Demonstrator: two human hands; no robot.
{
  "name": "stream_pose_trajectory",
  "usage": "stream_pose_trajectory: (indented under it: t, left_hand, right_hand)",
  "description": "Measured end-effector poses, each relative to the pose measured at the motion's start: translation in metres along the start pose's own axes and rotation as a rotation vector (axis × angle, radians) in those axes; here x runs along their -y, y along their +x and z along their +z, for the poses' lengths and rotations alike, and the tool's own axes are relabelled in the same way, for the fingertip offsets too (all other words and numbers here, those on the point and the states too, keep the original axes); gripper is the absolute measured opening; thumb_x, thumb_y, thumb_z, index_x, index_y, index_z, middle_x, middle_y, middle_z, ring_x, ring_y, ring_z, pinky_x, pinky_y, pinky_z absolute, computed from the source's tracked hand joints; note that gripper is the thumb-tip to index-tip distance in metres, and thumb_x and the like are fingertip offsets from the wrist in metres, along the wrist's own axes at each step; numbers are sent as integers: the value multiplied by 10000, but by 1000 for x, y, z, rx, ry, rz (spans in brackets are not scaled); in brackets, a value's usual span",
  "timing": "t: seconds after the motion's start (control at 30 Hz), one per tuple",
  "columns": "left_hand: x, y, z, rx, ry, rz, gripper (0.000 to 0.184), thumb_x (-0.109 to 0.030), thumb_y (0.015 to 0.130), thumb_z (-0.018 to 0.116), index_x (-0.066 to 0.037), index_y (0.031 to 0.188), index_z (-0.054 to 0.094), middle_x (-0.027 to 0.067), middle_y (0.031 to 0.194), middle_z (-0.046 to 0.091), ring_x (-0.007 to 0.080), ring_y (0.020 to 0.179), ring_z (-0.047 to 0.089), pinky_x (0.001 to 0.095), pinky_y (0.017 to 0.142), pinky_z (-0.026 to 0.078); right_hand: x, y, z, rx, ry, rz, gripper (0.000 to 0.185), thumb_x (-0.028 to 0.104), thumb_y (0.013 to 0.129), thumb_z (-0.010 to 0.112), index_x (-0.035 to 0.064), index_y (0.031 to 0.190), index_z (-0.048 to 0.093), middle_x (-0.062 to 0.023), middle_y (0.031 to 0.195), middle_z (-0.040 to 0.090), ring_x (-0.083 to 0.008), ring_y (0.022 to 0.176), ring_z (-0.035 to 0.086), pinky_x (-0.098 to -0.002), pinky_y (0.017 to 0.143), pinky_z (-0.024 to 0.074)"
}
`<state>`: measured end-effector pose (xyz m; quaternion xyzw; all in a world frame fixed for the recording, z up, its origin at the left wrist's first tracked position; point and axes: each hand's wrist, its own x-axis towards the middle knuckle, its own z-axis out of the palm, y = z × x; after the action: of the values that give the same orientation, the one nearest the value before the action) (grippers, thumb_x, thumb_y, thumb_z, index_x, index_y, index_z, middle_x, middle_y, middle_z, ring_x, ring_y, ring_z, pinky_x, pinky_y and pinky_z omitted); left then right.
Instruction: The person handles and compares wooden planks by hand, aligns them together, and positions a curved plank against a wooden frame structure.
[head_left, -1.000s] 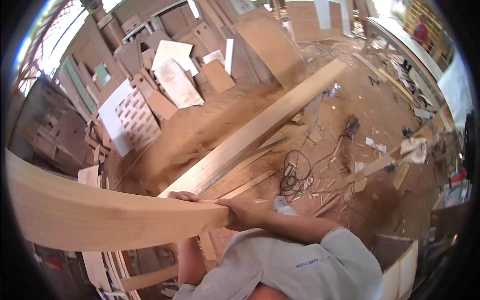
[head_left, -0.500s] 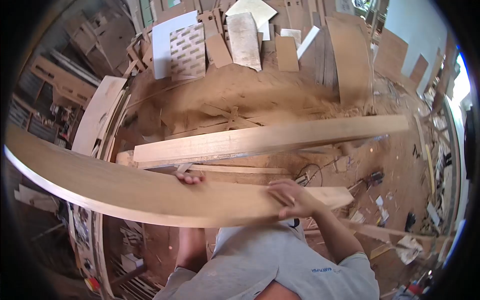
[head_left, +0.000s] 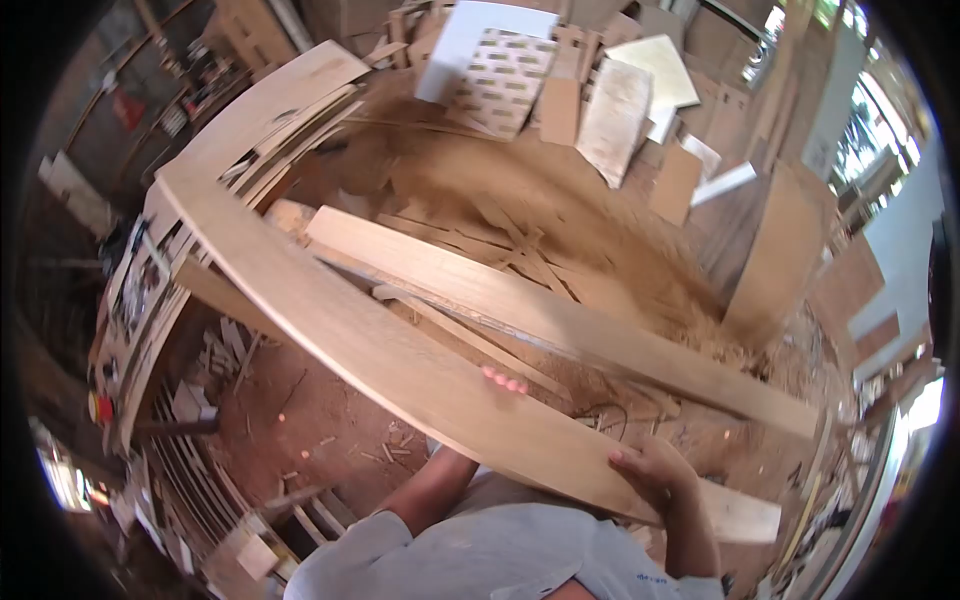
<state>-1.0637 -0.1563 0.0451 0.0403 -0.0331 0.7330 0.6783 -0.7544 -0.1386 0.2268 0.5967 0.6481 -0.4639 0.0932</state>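
A long, wide wooden plank (head_left: 400, 355) slants across the view from the upper left to the lower right, in front of my body. My left hand (head_left: 505, 380) holds it from beneath; only fingertips show, curled over the far edge, and the rest is hidden by the wood. Close to the plank's lower right part, my right hand (head_left: 655, 470) is closed on it, thumb on the top face. A pale wooden end (head_left: 740, 512) shows beyond this hand, seemingly of the same plank. Past the plank lies a second thick wooden beam (head_left: 560, 315), roughly parallel to it.
Stacked boards (head_left: 270, 110) stand at the upper left, close to the plank's far end. Sawdust (head_left: 620, 240) heaps behind the beam. Panels lean at the back, including a patterned sheet (head_left: 505, 80). Wood offcuts (head_left: 395, 445) litter the floor.
The view has turned left, so the plank and beam now slant down to the right. The plank's far end now lies near the stacked boards. My right hand has shifted its hold.
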Motion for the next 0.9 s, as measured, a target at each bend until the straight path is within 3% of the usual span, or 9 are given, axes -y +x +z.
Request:
stream_pose_trajectory:
  t: [0.13, 0.23, 0.47, 0.57, 0.63, 0.7, 0.77, 0.83, 0.9]
  left_hand:
    - [34, 8, -19, -30, -136, -96, 353, -425, 1124, 485, -122, 1174, 659, 63, 1125, 733, 265, 1117, 679, 529, 1138, 446]
    - [60, 17, -33, 4, -276, -192, 408, -469, 1123, 480, -113, 1195, 665, 70, 1139, 729, 256, 1126, 670, 496, 1160, 432]
    - [111, 21, -64, 41, -434, -405, 554, -560, 1138, 440, -82, 1234, 703, 92, 1179, 737, 272, 1207, 668, 472, 1185, 429]
    - [134, 21, -83, 46, -465, -429, 606, -591, 1142, 420, -72, 1231, 720, 101, 1189, 747, 283, 1232, 668, 475, 1186, 433]
    - [136, 15, -68, 7, -149, -376, 614, -592, 1143, 423, -70, 1212, 738, 104, 1212, 754, 296, 1291, 649, 477, 1204, 431]
    - [136, 23, -62, 64, -88, -451, 600, -581, 1142, 439, -68, 1252, 730, 109, 1281, 738, 300, 1355, 618, 479, 1222, 427]
    - [131, 39, -63, 211, -286, -649, 580, -556, 1142, 468, -66, 1351, 698, 118, 1396, 701, 295, 1425, 575, 482, 1239, 421]
    - [119, 32, -98, -131, 455, -901, 568, -534, 1132, 506, -67, 1413, 667, 120, 1465, 661, 300, 1469, 535, 483, 1245, 418]
    - [90, 4, -142, 138, 712, -803, 586, -529, 1111, 551, -71, 1465, 645, 116, 1519, 634, 292, 1483, 521, 471, 1225, 433]
  right_hand:
    - [-32, -6, -4, -156, -114, -25, 733, 716, 860, 717, -9, 906, 814, -292, 815, 714, -455, 836, 745, -522, 770, 564]
    - [-23, -28, -19, -239, -167, 51, 712, 701, 853, 725, -2, 922, 820, -283, 827, 727, -462, 858, 746, -528, 781, 569]
    - [24, -82, -22, -701, -276, 78, 509, 482, 835, 797, -17, 930, 826, -314, 901, 740, -485, 977, 729, -539, 907, 554]
    - [55, -91, -43, -498, -138, 213, 475, 456, 865, 780, -14, 913, 826, -320, 884, 735, -484, 971, 730, -537, 902, 553]
    - [47, -89, -41, -524, -210, 223, 464, 454, 872, 771, -7, 897, 825, -307, 865, 736, -467, 933, 742, -532, 873, 561]
    - [38, -82, -44, -494, -224, 236, 481, 483, 873, 759, 8, 898, 829, -295, 863, 741, -454, 920, 750, -527, 862, 568]
    - [28, -70, -52, -404, -180, 248, 527, 546, 868, 743, 29, 915, 836, -284, 880, 750, -446, 932, 754, -521, 869, 572]
    - [10, -60, -61, -322, -121, 272, 574, 608, 863, 727, 50, 932, 843, -272, 897, 759, -438, 945, 758, -515, 875, 577]
    - [-25, -49, -68, -223, -129, 308, 604, 652, 878, 699, 71, 945, 850, -262, 923, 770, -429, 969, 760, -510, 894, 578]
